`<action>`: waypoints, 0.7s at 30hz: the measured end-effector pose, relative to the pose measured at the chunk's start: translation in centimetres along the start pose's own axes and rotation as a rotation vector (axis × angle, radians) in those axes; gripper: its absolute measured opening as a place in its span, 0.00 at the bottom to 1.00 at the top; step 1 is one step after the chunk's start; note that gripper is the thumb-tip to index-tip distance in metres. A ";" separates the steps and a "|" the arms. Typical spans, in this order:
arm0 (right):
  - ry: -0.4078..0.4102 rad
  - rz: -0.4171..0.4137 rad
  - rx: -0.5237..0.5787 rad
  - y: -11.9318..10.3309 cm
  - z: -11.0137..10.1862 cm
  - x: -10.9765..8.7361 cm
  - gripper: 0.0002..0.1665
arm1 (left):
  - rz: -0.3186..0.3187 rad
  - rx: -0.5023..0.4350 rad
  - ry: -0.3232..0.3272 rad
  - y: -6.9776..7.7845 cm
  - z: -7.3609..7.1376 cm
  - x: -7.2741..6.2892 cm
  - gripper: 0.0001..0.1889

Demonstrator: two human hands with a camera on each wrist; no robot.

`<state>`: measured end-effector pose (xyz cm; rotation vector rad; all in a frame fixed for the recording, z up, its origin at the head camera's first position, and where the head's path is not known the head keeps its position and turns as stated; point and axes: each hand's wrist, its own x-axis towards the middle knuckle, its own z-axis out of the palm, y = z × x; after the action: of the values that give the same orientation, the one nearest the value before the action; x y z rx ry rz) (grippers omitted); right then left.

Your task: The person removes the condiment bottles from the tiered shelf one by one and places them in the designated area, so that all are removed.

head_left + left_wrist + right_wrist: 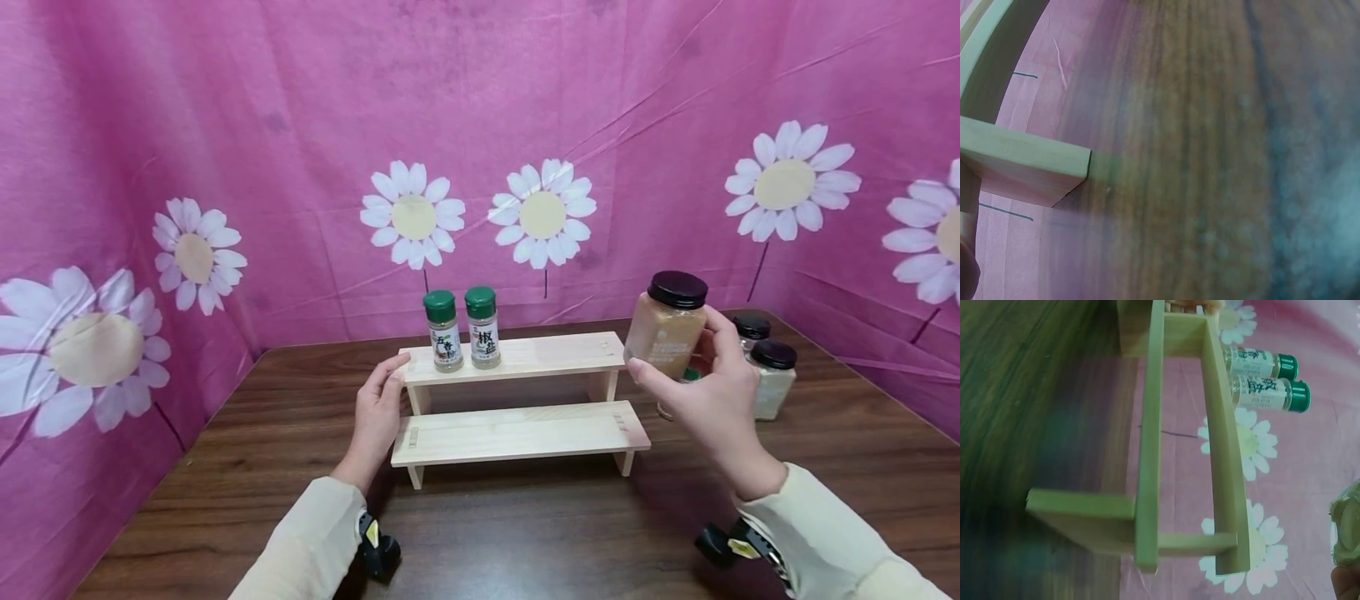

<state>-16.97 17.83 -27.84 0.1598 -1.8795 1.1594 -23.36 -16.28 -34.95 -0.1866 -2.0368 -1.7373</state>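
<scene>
A two-tier wooden rack [517, 433] stands on the table. My left hand [377, 421] grips the left end of its upper shelf; its fingers [1210, 305] show at the far end in the right wrist view. Two small green-capped spice bottles, one [444, 332] beside the other [483, 328], stand upright on the left part of that shelf. My right hand [716, 400] holds a clear jar [663, 329] of tan powder with a black lid, between thumb and fingers. This jar is raised, slightly tilted, near the upper shelf's right end; only its base [1349, 531] shows in the right wrist view.
Right of the rack, a black-lidded jar [774, 383] of pale contents stands before another black-lidded jar [752, 327]. Partly hidden behind my right hand is a green-capped bottle [691, 375]. A pink flowered cloth [480, 108] hangs behind the dark wooden table [525, 533].
</scene>
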 end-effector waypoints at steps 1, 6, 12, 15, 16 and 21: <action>-0.005 -0.003 -0.003 0.2 -0.2 0.0 0.45 | 0.000 0.001 0.000 0.0 0.0 0.0 0.17; -0.034 -0.030 -0.050 1.1 -1.4 0.1 0.44 | -0.005 0.011 -0.006 0.2 -0.1 0.0 0.17; -0.049 0.006 -0.130 1.9 -2.7 -0.2 0.40 | 0.004 0.013 0.009 0.1 0.0 0.1 0.17; -0.049 0.045 -0.165 2.1 -3.1 -0.4 0.38 | -0.001 0.005 0.008 0.1 0.0 0.1 0.17; -0.050 0.055 -0.176 2.2 -3.2 -0.4 0.37 | -0.003 0.002 0.008 0.1 0.0 0.1 0.17; -0.072 0.107 -0.212 3.0 -3.7 -0.8 0.38 | -0.010 -0.001 0.004 0.2 0.0 0.0 0.17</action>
<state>-15.80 22.10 -29.80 -0.0178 -2.0817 1.0274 -23.31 -16.22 -34.73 -0.1733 -2.0371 -1.7433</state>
